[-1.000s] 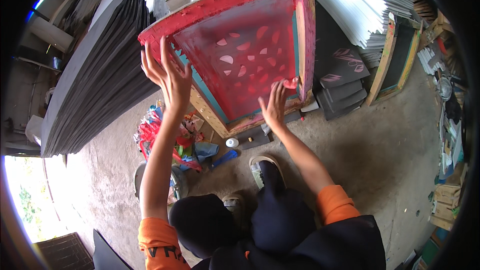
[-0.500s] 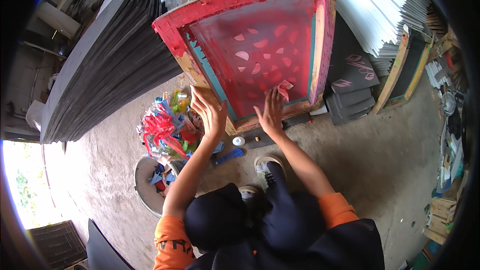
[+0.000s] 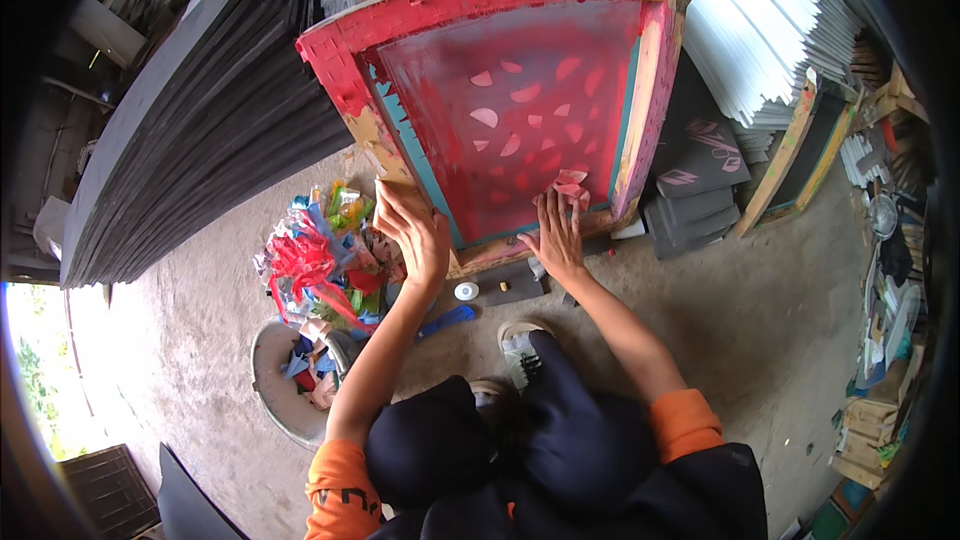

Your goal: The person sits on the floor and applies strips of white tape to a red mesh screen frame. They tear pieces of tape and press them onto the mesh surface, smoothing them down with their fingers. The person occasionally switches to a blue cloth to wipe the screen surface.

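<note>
A wooden screen-printing frame (image 3: 378,152), smeared red, stands tilted up in front of me. Its red-stained mesh (image 3: 440,110) has pale petal-like shapes. My left hand (image 3: 415,237) grips the lower part of its left side rail, fingers against the wood. Low on the mesh, toward the right, my right hand (image 3: 560,237) presses a crumpled pinkish-red rag (image 3: 571,186) under its fingertips, the thumb spread out to the left. The palm side of that hand is hidden.
Left of the frame lies a heap of colourful scraps (image 3: 305,258), beside a bucket (image 3: 268,372) holding more scraps. A blue tool (image 3: 446,321) and a white round lid (image 3: 466,291) lie near my feet. Black sheets (image 3: 200,130) and white sheets (image 3: 745,30) are stacked on either side.
My right hand and the rag have shifted slightly, the rag now sitting more above the fingertips. My left hand stays on the side rail. The whole view has shifted a little.
</note>
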`<state>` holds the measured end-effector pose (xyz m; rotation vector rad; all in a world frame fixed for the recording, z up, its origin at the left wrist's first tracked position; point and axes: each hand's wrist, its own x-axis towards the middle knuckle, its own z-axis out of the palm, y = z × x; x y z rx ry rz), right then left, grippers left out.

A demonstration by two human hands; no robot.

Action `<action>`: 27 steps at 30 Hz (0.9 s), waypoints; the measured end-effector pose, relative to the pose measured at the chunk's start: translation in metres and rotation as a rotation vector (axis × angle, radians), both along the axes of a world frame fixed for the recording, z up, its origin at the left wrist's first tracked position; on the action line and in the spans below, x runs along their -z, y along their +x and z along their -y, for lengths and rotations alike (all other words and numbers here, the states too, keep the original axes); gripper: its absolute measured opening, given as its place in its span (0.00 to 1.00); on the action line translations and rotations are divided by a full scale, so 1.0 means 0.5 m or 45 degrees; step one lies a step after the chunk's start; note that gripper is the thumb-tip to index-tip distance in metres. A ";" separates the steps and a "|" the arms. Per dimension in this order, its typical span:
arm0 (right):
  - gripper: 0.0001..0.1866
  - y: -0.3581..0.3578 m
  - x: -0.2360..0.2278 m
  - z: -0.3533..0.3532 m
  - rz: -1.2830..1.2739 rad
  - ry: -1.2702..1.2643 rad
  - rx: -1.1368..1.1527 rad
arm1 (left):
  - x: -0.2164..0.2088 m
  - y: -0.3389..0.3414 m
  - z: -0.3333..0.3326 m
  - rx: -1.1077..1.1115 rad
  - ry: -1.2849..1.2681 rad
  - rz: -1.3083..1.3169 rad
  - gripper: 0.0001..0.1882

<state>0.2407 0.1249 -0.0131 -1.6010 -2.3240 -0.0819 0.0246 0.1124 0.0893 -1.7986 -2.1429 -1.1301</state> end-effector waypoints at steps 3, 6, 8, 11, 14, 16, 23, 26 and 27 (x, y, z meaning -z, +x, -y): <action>0.43 -0.024 -0.006 0.009 -0.054 0.028 0.142 | 0.002 0.001 -0.001 -0.009 -0.005 0.005 0.49; 0.41 -0.069 -0.006 0.002 -0.116 0.003 -0.166 | 0.001 0.001 -0.003 -0.003 0.006 -0.047 0.50; 0.40 -0.046 -0.015 -0.012 0.065 0.151 -0.182 | 0.006 -0.003 0.000 0.009 0.003 -0.080 0.49; 0.38 -0.059 -0.030 -0.008 -0.035 0.043 -0.101 | 0.009 -0.012 0.001 0.031 -0.013 -0.078 0.49; 0.39 -0.032 -0.019 -0.003 0.024 0.010 -0.149 | 0.008 -0.010 0.000 0.038 0.019 -0.106 0.48; 0.39 0.001 0.002 -0.002 0.101 0.012 -0.163 | 0.008 -0.008 -0.004 0.049 0.042 -0.117 0.47; 0.38 -0.040 -0.037 -0.026 -0.001 0.101 -0.026 | 0.014 -0.016 0.007 0.040 0.052 -0.174 0.45; 0.38 0.010 0.005 -0.003 0.120 -0.027 -0.122 | 0.006 -0.014 -0.004 0.076 0.063 -0.155 0.46; 0.38 0.021 0.007 -0.003 0.141 -0.018 -0.139 | 0.007 -0.015 -0.003 0.080 0.080 -0.168 0.46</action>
